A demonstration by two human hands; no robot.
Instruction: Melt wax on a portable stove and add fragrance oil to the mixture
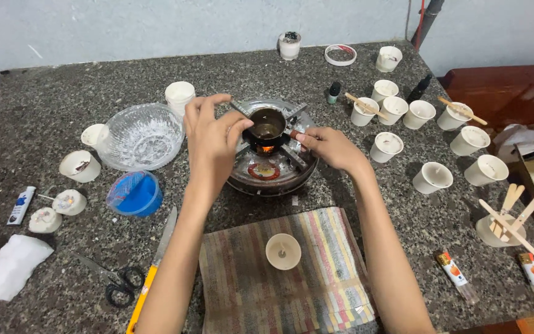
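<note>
Right hand (329,145) pinched the pot (267,128) handle — handle running straight toward it; left hand (212,133) hovered half-open at the pot's other side, over the burner (272,167).

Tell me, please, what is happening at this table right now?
A person is working at a small burner on a speckled stone table. A small metal pot sits over a lit flame; the right hand is at the pot's handle, and the left hand reaches in beside its rim. In front lies a striped cloth with one small cup holding a wick. More white cups, wooden sticks, a glass bowl and scissors lie around.
</note>
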